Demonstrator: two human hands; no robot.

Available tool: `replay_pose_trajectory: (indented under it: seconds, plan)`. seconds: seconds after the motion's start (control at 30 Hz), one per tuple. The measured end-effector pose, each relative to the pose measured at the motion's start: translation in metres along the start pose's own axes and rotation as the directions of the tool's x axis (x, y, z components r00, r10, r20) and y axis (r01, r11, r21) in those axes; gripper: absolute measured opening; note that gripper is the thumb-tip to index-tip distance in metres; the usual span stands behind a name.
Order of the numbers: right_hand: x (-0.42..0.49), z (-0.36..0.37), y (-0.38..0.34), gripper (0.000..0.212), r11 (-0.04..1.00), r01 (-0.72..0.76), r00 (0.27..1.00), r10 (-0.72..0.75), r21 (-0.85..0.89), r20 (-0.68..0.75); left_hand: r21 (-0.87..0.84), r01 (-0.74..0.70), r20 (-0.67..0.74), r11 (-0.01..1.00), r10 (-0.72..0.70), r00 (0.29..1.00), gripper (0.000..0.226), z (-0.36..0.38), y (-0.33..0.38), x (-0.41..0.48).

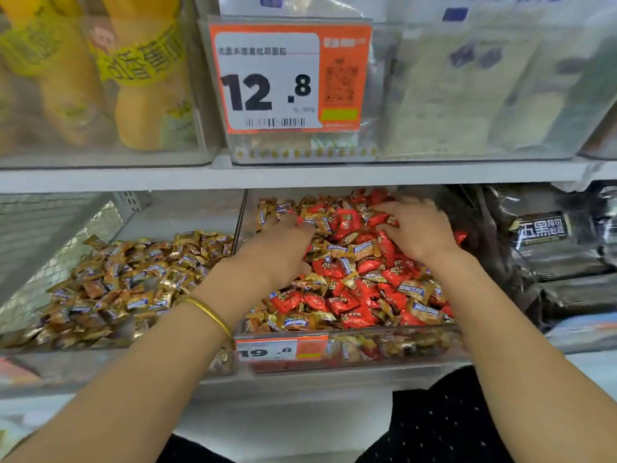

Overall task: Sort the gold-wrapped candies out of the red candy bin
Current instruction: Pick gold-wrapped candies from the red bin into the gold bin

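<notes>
Both my hands are in the red candy bin (347, 349).
My left hand (283, 242) curls into gold-wrapped candies (362, 250) at 11 o'clock, grip hidden; my right hand (417, 228) lies open, fingers spread, at 1 o'clock on red candies (347, 304).

One head-worn wide-angle view only — it faces forward and slightly down into a shop shelf (300, 177) from close range. The lower tier fills mid-frame, the upper tier looms overhead with bowed edges, and both forearms run in from the bottom corners — the wearer's dark clothing shows at the bottom edge.
</notes>
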State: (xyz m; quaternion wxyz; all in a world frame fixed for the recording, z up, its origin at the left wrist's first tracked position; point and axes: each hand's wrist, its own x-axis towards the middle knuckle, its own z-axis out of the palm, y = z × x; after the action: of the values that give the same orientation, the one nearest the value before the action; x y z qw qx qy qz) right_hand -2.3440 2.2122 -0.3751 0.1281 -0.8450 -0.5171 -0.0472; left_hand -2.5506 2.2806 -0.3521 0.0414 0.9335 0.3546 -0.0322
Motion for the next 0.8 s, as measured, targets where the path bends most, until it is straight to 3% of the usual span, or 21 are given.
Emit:
replay_pose_trajectory:
  seconds: [0.07, 0.13, 0.23, 0.3, 0.37, 0.43, 0.5, 0.57, 0.67, 0.8]
  plan:
    - [-0.003, -0.006, 0.005, 0.045, 0.999, 0.024, 0.995, -0.02, 0.041, -0.095, -0.022, 0.054, -0.001, 0.998, -0.054, 0.999, 0.058, 0.004, -0.002, 0.004]
    - [-0.008, -0.016, -0.003, 0.039, 0.978, 0.159, 0.973, -0.132, 0.137, -0.19, -0.061, 0.088, 0.038, 0.994, -0.085, 0.996, 0.058, 0.007, -0.005, 0.008]
    - [-0.021, -0.02, -0.026, 0.033, 0.91, 0.315, 0.949, -0.311, 0.269, -0.058, -0.083, 0.086, 0.139, 0.993, -0.074, 0.988, 0.055, 0.01, -0.008, 0.012]
    - [-0.03, -0.013, -0.041, 0.039, 0.908, 0.363, 0.917, -0.387, 0.211, 0.09, -0.087, 0.069, 0.093, 0.994, -0.061, 0.994, 0.048, 0.01, -0.007, 0.015]
    - [-0.032, -0.002, -0.053, 0.046, 0.915, 0.403, 0.898, -0.4, 0.023, 0.183, -0.12, 0.07, 0.026, 0.99, -0.067, 0.997, 0.041, 0.008, -0.005, 0.018]
    - [-0.03, 0.004, -0.059, 0.045, 0.902, 0.424, 0.897, -0.407, -0.08, 0.172, -0.149, 0.077, -0.01, 0.986, -0.079, 0.997, 0.035, 0.007, -0.003, 0.02]
    - [-0.028, 0.006, -0.056, 0.035, 0.902, 0.429, 0.901, -0.423, -0.049, 0.092, -0.158, 0.071, -0.05, 0.985, -0.08, 0.996, 0.029, 0.007, -0.003, 0.022]
    - [-0.028, 0.002, -0.046, 0.028, 0.915, 0.387, 0.92, -0.391, 0.115, 0.018, -0.178, 0.054, -0.076, 0.983, -0.069, 0.995, 0.021, 0.008, -0.005, 0.025]
    - [-0.026, -0.012, -0.031, 0.029, 0.897, 0.242, 0.97, -0.218, 0.37, -0.105, -0.218, 0.023, -0.08, 0.976, -0.042, 0.996, 0.012, 0.004, -0.008, 0.028]
    - [-0.011, -0.017, -0.01, 0.034, 0.982, 0.079, 0.969, -0.035, 0.171, -0.246, -0.382, 0.009, -0.188, 0.924, -0.087, 0.978, 0.011, -0.004, -0.003, 0.034]
